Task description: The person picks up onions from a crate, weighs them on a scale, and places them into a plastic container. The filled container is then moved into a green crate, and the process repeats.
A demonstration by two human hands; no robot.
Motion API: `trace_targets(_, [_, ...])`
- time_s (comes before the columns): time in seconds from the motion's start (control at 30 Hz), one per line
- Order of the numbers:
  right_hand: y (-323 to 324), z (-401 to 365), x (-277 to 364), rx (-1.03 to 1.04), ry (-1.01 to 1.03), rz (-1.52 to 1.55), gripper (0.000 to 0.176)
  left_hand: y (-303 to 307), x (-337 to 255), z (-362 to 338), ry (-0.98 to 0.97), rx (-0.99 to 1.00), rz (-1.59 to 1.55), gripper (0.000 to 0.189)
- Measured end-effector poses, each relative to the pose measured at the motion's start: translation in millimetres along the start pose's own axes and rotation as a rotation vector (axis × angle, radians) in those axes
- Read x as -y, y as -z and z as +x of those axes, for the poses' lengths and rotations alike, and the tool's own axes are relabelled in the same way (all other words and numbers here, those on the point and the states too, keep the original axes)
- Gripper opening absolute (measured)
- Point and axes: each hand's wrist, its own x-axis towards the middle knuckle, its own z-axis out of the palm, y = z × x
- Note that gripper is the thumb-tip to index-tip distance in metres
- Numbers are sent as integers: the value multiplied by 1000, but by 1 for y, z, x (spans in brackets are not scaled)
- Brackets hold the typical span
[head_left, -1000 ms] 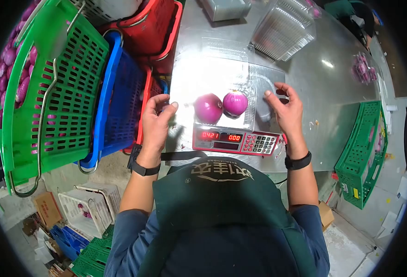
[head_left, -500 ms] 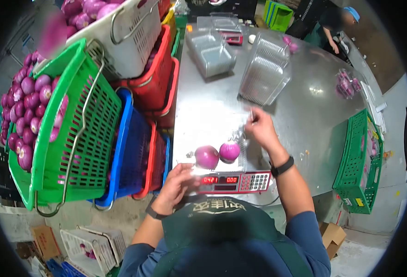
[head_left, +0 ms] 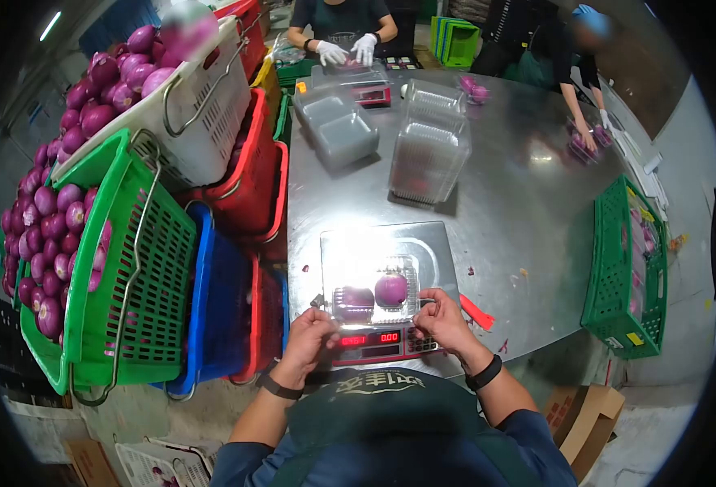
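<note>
Two purple onions, one on the left (head_left: 353, 303) and one on the right (head_left: 390, 290), sit in a clear plastic box (head_left: 398, 264). The box rests on the steel plate of a red digital scale (head_left: 433, 243), whose red digits are lit. My left hand (head_left: 312, 333) is closed at the box's near left corner, fingers curled together. At the near right edge, my right hand (head_left: 446, 321) pinches the box's rim between thumb and fingers. Glare hides part of the plastic. A red-handled tool (head_left: 476, 312) lies just right of my right hand.
Stacked clear boxes (head_left: 428, 158) and another stack of clear boxes (head_left: 338, 130) stand farther back. Crates of onions, including a green crate (head_left: 143, 268), line the left. Another green crate (head_left: 624, 268) is at right. Two people work across the metal table (head_left: 520, 203).
My right hand has come down from above the onions to the box's near right edge. My left hand has moved to its left corner. The view has tilted up, bringing a gloved co-worker into sight.
</note>
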Motion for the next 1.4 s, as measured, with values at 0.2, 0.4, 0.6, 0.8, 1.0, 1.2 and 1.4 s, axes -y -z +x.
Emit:
trace_targets(0.2, [48,-13,-1,-11,16,-20,71,-24,15,22,-10,92,116,42])
trace_targets(0.4, [98,-32,-1,-115,-39,3,78,-85,26,41,112,189,191,37])
trace_targets(0.6, [139,-19,-15,-149,45,472,46,-153,27,52,136,297,334,45])
trace_targets(0.8, [275,63,-36,-569,-99,558,70,-153,8,37,140,206,345,37])
trace_targets(1.0, [344,112,63,-850,139,340,90,-97,-19,24,-81,-55,332,28])
trace_targets(1.2, [288,140,100,-738,296,34,57,-58,-82,-34,-382,-377,295,25])
trace_targets(1.4, [211,175,170,-689,730,-550,50,-31,-172,-158,-857,-698,889,33])
